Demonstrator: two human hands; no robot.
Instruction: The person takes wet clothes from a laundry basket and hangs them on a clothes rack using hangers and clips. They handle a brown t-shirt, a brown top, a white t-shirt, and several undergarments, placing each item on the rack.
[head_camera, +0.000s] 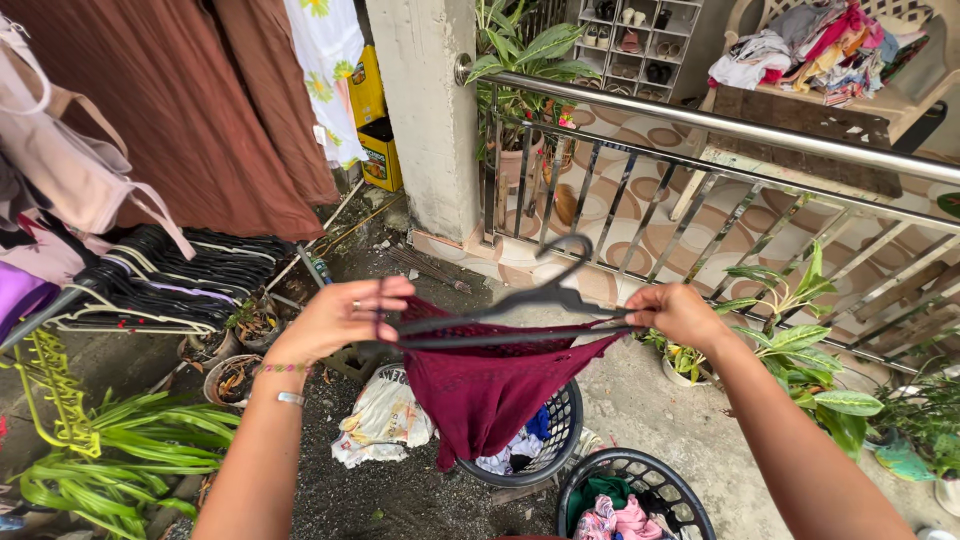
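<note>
Head view: both hands, left (345, 315) and right (676, 313), grip a level black hanger (520, 318) crosswise, hook up, maroon top (490, 385) draped; yellow box (375, 120) by the pillar (430, 110).

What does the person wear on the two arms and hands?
Both arms are bare, without sleeves. The left hand has a ring on one finger. The left wrist carries a thin beaded bracelet and, below it, a plain silver-coloured bangle. The right hand shows no jewellery.

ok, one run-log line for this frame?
left hand: grips maroon garment at hanger end | right hand: grips other end | black hanger: inside garment | dark laundry basket: below
</note>
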